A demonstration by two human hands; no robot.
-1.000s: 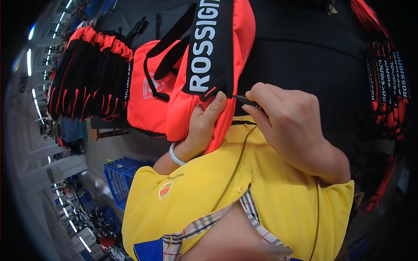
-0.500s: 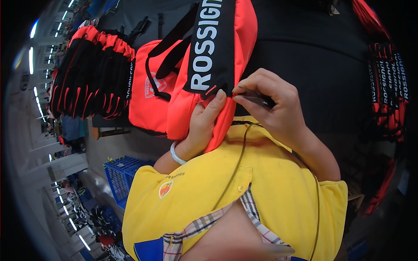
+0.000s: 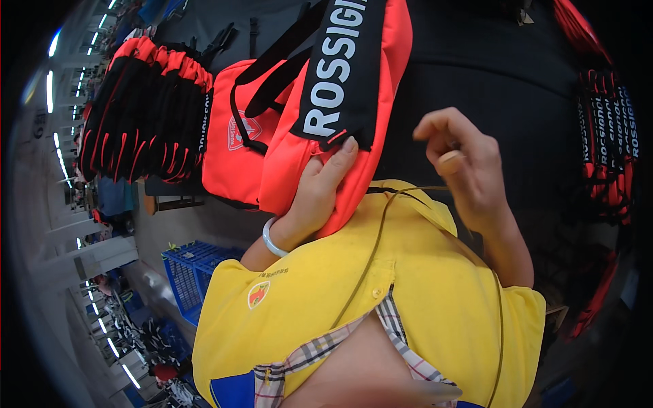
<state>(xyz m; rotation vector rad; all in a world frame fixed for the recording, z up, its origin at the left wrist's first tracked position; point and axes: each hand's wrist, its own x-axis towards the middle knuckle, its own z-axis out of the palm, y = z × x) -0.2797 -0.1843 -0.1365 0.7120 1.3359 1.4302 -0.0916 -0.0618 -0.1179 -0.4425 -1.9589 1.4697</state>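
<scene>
A bright coral-red bag point(image 3: 382, 88) with a black panel point(image 3: 337, 88) and white lettering lies in front of me, its lower end against my body. My left hand point(image 3: 321, 180) grips the bag's near end, thumb on top at the panel's lower corner and fingers hidden under the fabric. A small red cord loop point(image 3: 333, 138) sticks up beside that thumb. My right hand point(image 3: 469, 166) is raised to the right of the bag, apart from it. Its fingers are curled; whatever they hold is hidden in the palm.
Black straps point(image 3: 275, 85) lie across the bag's coral part. Left of it stands a row of black and coral bags point(image 3: 139, 119); more stacked ones point(image 3: 605, 143) are at the far right. A black-covered table point(image 3: 476, 75) lies beneath. A blue crate point(image 3: 190, 272) stands lower left.
My right hand has drawn away from the bag's edge to the right; the dark slim tool seen in it before is out of sight. The bag has shifted slightly right; my left hand keeps its grip.
</scene>
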